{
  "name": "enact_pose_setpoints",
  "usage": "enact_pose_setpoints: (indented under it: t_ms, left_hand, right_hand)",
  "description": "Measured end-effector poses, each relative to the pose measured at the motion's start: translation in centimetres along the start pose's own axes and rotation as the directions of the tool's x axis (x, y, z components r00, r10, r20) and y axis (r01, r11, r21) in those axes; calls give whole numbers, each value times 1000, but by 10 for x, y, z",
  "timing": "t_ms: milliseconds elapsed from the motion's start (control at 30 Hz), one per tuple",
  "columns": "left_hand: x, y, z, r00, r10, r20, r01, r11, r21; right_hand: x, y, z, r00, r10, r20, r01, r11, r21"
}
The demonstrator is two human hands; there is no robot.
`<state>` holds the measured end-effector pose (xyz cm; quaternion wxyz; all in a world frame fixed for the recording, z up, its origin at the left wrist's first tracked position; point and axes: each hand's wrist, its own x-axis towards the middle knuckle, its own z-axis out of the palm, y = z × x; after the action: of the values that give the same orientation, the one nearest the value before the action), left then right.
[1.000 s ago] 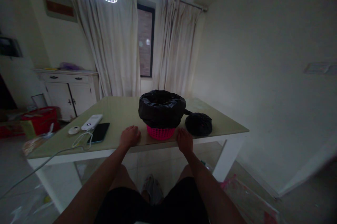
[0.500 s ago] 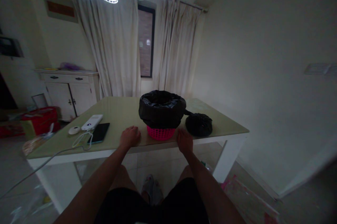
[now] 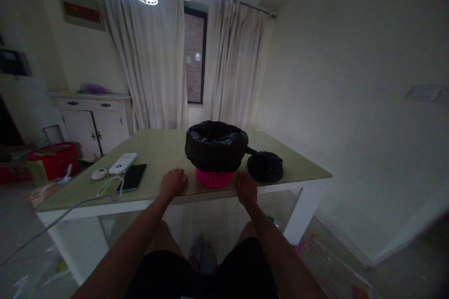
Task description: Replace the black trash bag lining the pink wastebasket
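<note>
A pink perforated plastic basket (image 3: 214, 179) stands near the front edge of the table. A black plastic bag (image 3: 216, 151) lines it, folded over its rim and hanging down most of its side. My left hand (image 3: 174, 182) rests on the tabletop left of the basket, fingers loosely curled, with nothing seen in them. On the other side my right hand (image 3: 246, 188) lies at the table edge, fingers closed in a loose fist close to the basket. To its right sits a bunched black plastic bag (image 3: 265, 166), with a strip reaching toward the lined basket.
The greenish table (image 3: 164, 149) has a white frame. On its left lie a dark phone (image 3: 132, 177), a white power bank (image 3: 122, 163) with a cable, and a small round white object (image 3: 99, 174). A red bag (image 3: 58, 161) stands on the floor at left.
</note>
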<state>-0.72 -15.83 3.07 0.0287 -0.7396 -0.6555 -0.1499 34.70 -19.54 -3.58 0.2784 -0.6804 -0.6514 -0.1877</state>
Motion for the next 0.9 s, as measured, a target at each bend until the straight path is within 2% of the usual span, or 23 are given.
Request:
enact_pose_setpoints:
  t_ms: [400, 900]
  left_hand:
    - [-1, 0, -1, 1000, 1, -3, -1, 1000, -14]
    - [-2, 1, 0, 1000, -1, -7, 1, 1000, -14]
  right_hand:
    - [1, -6, -8, 999, 31, 29, -31, 999, -15]
    - [0, -4, -6, 999, 34, 33, -34, 999, -8]
